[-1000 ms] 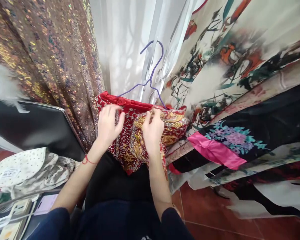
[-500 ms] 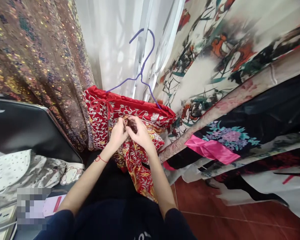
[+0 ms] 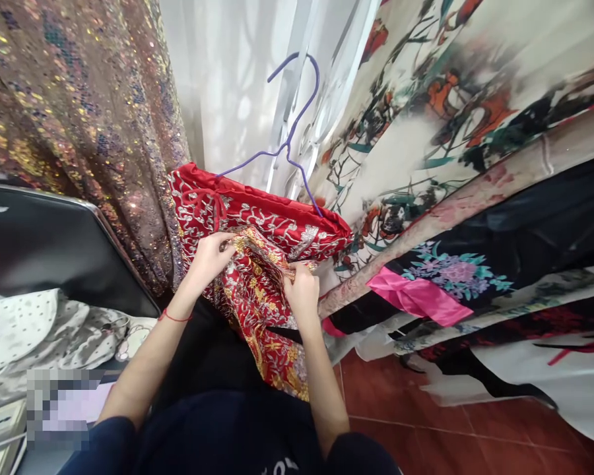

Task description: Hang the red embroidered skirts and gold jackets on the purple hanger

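A red garment with gold and silver embroidery (image 3: 257, 280) spreads between my two hands, its upper edge stretched and its lower part hanging over my lap. My left hand (image 3: 212, 260) pinches that edge on the left. On the right, my right hand (image 3: 303, 289) grips the other end of the edge, fingers curled round the cloth. Just behind it hangs a red skirt-like piece with silver embroidery (image 3: 272, 214) and a tied red cord. A purple hanger (image 3: 288, 142) carries this piece, its hook near a white strip. The fingertips are partly hidden in the cloth.
Sequined fabric (image 3: 94, 125) drapes at the left, above a black chair back (image 3: 49, 247). A patterned cloth bag (image 3: 79, 336) lies at lower left. On the right hang floral fabric (image 3: 426, 105) and dark garments with a pink bow (image 3: 418, 297). Red floor tiles (image 3: 400, 396) show below.
My hands were close together at the bunched embroidered cloth. Now they are apart, left hand moved left and right hand moved right and down, with the cloth's edge stretched between them.
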### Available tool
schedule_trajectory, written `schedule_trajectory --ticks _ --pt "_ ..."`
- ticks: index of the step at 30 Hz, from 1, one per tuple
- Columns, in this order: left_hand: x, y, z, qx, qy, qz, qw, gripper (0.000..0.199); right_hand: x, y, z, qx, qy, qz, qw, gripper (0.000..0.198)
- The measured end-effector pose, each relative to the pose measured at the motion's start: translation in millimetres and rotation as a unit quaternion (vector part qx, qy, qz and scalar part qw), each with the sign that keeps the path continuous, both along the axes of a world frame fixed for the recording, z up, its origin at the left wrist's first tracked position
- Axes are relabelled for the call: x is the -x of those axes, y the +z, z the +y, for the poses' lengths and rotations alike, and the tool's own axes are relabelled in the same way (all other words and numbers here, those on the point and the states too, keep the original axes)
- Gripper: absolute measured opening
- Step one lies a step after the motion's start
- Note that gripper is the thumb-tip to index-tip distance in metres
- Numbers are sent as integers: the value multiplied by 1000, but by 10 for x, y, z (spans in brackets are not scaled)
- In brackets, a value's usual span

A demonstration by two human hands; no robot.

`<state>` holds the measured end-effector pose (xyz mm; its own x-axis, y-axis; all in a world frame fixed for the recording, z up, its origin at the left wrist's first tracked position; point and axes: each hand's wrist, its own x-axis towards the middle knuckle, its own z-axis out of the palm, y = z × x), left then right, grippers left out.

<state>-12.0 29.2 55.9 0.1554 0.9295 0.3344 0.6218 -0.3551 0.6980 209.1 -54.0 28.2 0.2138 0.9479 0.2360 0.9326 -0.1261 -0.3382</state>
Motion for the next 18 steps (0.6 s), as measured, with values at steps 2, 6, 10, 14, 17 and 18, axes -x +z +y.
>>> schedule_trajectory --ticks 2,6,10,14,17,18 --pt "101 95 -24 8 4 37 999 32 -29 137 -115 6 141 15 990 17" --pt "270 340 -110 -66 -15 79 995 33 49 518 -413 -35 338 13 940 18" --pt "307 604 -238 -172 -79 75 979 33 167 839 -588 -134 461 85 873 17" --pt "323 838 -351 -206 -122 24 971 25 134 974 -604 -184 540 137 810 21" --pt "341 1000 -452 -182 -201 -36 962 19 62 1005 -550 -221 531 176 799 21" --pt "339 1056 -493 -160 -251 -65 953 20 46 1005 -516 -240 511 190 803 21"
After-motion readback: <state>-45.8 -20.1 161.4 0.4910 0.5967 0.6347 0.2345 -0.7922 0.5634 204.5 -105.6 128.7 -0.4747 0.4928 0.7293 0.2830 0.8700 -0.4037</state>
